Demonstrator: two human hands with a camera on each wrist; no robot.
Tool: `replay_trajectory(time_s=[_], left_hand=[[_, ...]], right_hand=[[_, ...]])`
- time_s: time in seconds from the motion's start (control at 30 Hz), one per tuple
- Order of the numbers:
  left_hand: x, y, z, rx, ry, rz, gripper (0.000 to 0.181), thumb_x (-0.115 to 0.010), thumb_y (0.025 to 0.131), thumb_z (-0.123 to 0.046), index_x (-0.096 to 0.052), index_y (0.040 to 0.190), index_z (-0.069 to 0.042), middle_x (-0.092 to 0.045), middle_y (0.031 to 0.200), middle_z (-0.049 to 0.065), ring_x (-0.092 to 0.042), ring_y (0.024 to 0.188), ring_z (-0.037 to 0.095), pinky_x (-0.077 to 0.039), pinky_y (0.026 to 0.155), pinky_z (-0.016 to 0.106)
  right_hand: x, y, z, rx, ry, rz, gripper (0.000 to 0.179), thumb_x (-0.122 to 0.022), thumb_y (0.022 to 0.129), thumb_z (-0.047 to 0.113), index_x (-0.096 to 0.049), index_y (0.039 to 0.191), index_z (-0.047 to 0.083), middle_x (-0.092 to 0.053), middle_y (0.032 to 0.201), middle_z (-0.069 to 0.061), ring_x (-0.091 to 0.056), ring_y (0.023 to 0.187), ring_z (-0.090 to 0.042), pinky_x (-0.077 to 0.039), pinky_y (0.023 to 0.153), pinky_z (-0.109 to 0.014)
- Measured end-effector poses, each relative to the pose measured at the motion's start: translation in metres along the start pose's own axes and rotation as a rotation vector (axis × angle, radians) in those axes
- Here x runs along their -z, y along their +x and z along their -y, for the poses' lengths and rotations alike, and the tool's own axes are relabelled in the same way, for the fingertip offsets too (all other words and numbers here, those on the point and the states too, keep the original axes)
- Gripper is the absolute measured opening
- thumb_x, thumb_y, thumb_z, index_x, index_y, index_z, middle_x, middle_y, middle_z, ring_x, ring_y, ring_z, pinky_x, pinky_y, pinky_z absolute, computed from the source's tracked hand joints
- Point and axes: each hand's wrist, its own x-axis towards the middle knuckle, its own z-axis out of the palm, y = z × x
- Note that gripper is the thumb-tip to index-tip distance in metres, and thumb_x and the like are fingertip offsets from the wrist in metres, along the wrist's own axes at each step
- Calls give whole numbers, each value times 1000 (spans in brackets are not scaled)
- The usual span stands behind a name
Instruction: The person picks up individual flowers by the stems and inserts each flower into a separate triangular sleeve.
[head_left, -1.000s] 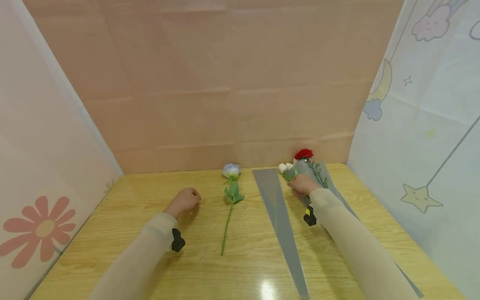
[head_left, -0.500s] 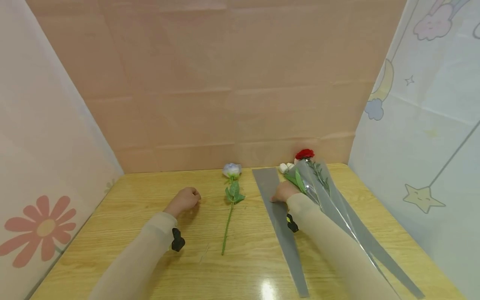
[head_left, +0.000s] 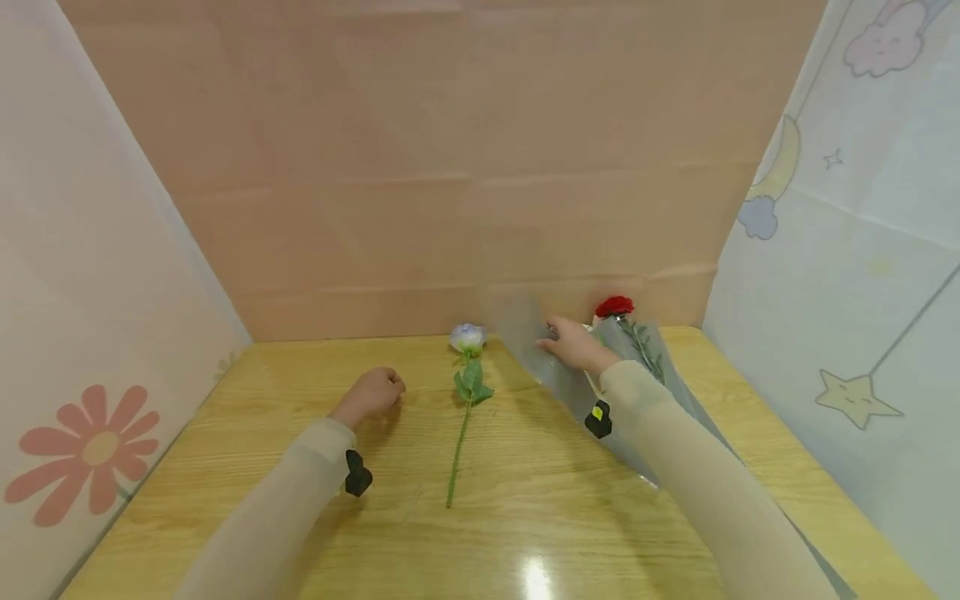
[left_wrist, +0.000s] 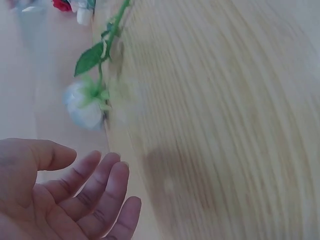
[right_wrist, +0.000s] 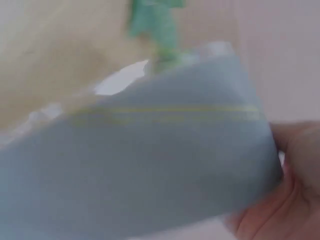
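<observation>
In the head view my right hand (head_left: 577, 343) holds an empty-looking grey translucent flower sleeve (head_left: 562, 385), raised and slanting, blurred by motion. In the right wrist view the sleeve (right_wrist: 150, 165) fills much of the picture; its edge lies between the thumb and fingers of the right hand (right_wrist: 300, 175). My left hand (head_left: 371, 393) stays over the left of the table, fingers loosely bent around nothing, palm visible in the left wrist view (left_wrist: 75, 200). Between the hands lies a single pale bluish-white artificial rose (head_left: 468, 337) with a green stem and leaves.
At the right, a red flower (head_left: 615, 306) and a leafy sprig (head_left: 645, 346) lie in another grey sleeve, partly hidden by the right arm. A pinkish-tan backdrop (head_left: 375, 208) stands at the table's (head_left: 300, 467) far edge, with printed curtains at both sides.
My right hand has moved left from the wrapped flowers to the flat sleeve, taken hold of it and lifted it, swinging its lower end rightward. The left hand has barely moved.
</observation>
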Motion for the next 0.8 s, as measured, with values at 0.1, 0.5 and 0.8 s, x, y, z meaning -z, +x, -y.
replay_trajectory(time_s=[0.1, 0.5, 0.8], left_hand=[[-3, 3, -8, -25, -29, -4, 27, -44, 102, -18, -61, 112, 1, -67, 98, 14, -64, 85, 25, -52, 74, 37], [-1, 0, -53, -346, -707, -251, 56, -23, 107, -40, -49, 135, 1, -63, 114, 3, -60, 100, 12, -48, 92, 32], [0, -2, -50, -715, -736, -142, 75, -55, 92, -54, -47, 134, 7, -62, 121, 18, -59, 110, 12, -47, 92, 22]], right_hand=[[21, -1, 23, 117, -30, 18, 39, -59, 97, 23, -52, 126, -3, -57, 129, -26, -55, 119, -41, -45, 97, -52], [29, -2, 51, 355, -160, 85, 10, -62, 96, 24, -57, 94, 16, -62, 83, 4, -52, 67, -10, -45, 66, -29], [23, -1, 40, 325, -135, 98, 11, -63, 95, 21, -56, 92, 12, -60, 79, 3, -52, 68, -12, -44, 66, -31]])
